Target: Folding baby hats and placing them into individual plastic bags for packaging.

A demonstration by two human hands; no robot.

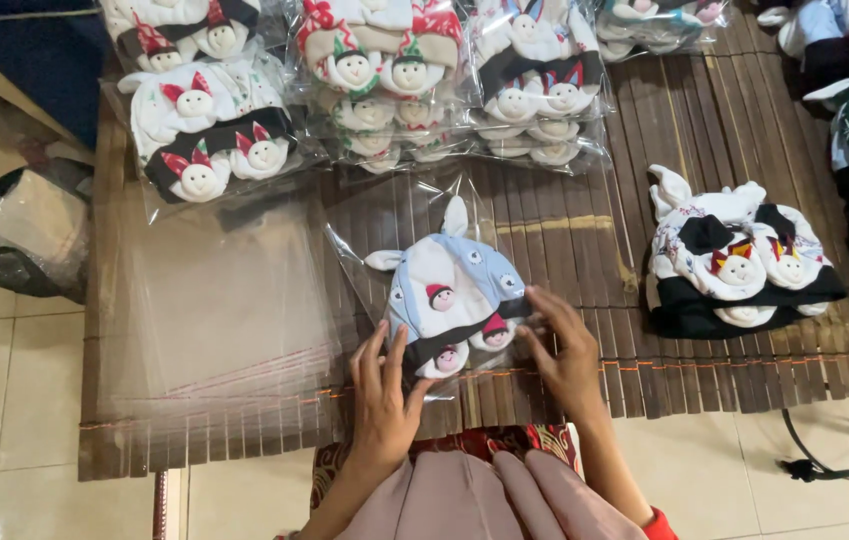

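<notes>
A small stack of baby hats (451, 290), light blue and white with little doll faces, lies inside a clear plastic bag (399, 215) on a dark slatted bamboo mat (584, 240). My left hand (381, 390) presses on the bag's near left edge, fingers spread beside the hats. My right hand (561, 352) pinches the bag's near right edge, next to the hats' black brim.
A pile of flat clear bags (209, 300) lies on the mat's left. Bagged hat bundles (389, 70) line the far edge. An unbagged hat stack (734, 260) sits at right. A black bin bag (19, 235) rests on the tiled floor at left.
</notes>
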